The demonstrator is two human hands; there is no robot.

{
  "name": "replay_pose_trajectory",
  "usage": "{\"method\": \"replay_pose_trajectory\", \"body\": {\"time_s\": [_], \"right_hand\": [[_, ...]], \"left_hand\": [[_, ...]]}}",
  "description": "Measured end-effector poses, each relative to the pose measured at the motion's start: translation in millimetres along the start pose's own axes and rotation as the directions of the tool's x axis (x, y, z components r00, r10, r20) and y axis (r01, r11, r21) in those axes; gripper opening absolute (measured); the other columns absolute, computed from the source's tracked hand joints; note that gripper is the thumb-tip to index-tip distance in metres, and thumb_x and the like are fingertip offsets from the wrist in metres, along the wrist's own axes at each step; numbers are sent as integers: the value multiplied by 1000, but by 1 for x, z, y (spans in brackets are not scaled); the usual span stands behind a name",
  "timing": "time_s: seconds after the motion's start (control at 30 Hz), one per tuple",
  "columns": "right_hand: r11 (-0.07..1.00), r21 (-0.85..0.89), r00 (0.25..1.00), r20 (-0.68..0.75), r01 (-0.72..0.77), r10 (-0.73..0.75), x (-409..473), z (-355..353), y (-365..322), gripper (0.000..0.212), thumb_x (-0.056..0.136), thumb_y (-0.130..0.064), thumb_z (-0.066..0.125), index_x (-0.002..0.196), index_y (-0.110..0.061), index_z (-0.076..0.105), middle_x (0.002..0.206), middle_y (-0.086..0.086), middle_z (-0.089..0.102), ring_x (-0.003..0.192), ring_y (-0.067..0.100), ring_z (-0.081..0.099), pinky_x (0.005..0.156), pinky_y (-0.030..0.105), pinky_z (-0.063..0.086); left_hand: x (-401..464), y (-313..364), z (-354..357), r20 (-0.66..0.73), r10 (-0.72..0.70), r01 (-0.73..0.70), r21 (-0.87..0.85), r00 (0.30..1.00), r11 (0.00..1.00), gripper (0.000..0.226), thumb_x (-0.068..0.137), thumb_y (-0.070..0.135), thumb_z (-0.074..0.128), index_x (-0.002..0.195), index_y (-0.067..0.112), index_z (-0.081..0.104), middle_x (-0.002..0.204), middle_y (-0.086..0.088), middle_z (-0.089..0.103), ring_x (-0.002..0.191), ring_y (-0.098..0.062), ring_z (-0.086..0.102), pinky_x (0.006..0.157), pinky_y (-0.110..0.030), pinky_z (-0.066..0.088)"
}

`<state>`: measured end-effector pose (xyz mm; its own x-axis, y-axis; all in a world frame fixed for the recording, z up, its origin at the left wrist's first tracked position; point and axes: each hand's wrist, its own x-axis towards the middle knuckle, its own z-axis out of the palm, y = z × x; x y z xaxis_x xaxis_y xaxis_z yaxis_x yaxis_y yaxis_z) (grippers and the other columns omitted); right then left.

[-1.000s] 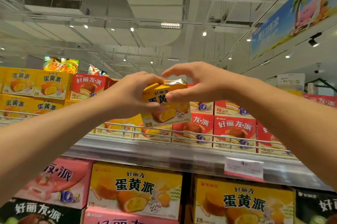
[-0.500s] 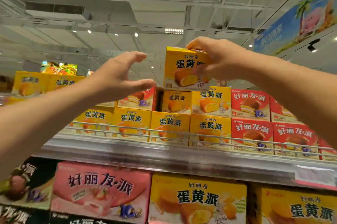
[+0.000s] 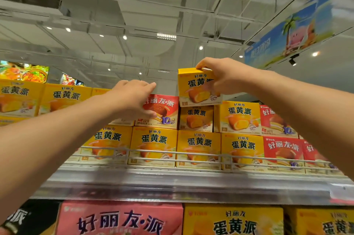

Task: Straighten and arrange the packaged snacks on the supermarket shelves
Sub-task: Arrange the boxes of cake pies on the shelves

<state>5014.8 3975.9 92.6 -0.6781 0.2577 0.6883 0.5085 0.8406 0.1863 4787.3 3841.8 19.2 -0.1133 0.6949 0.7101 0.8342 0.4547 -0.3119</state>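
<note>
My right hand (image 3: 223, 76) grips a small yellow snack box (image 3: 193, 89) by its top and right side, holding it upright on the top of the stack, over another small yellow box (image 3: 196, 119). My left hand (image 3: 134, 97) reaches to a red snack box (image 3: 164, 112) in the upper row, fingers stretched over its top left corner and thumb at its front. Yellow boxes (image 3: 154, 145) fill the row beneath, behind a wire rail.
The top shelf has a metal front edge (image 3: 172, 185) and a wire rail (image 3: 239, 156). More red boxes (image 3: 283, 150) stand at the right, yellow ones (image 3: 19, 99) at the far left. Larger pink and yellow boxes (image 3: 120, 219) sit on the shelf below. A banner (image 3: 291, 30) hangs overhead.
My right hand carried the yellow box up out of both hands and set it on top of the stack. My left hand let go and moved down to the red box.
</note>
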Motion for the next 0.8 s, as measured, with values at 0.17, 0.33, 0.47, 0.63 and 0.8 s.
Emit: {"method": "replay_pose_trajectory", "body": {"time_s": [0.17,0.33,0.47,0.63,0.8], "right_hand": [[1000,17,1000,6,1,-1,5,1,-2,52,84,-31,71,127,-39,42,107,-5,58,80,7,60,56,25,51],[995,99,998,55,-2,-3,3,7,3,50,87,-23,69,127,-37,44,110,-7,61,91,13,63,65,27,56],[992,127,998,54,22,-29,3,5,4,48,88,-23,68,128,-36,45,111,-8,62,90,11,63,62,23,54],[985,170,998,48,38,-47,-2,7,9,49,89,-21,67,128,-38,43,116,-8,62,100,17,64,73,37,60],[982,180,997,32,62,-69,1,7,9,51,89,-20,67,129,-40,43,115,-10,61,98,15,63,70,32,59]], "left_hand": [[6,0,14,-31,10,-10,11,999,1000,76,77,73,55,137,28,40,123,3,54,115,-20,50,98,-42,36],[14,-1,13,-18,-15,15,-31,1000,999,67,75,67,65,124,26,43,118,2,58,107,-21,55,88,-38,39],[14,-3,13,-3,-8,8,-60,1000,998,60,77,64,65,117,27,41,117,2,64,105,-23,59,89,-38,37],[12,-4,12,-3,-2,1,-92,1000,996,57,78,61,66,116,28,40,116,3,64,97,-21,58,78,-34,39],[12,-6,14,-13,7,-8,-92,1000,996,56,79,61,65,118,29,40,114,5,64,90,-18,56,73,-32,37]]}}
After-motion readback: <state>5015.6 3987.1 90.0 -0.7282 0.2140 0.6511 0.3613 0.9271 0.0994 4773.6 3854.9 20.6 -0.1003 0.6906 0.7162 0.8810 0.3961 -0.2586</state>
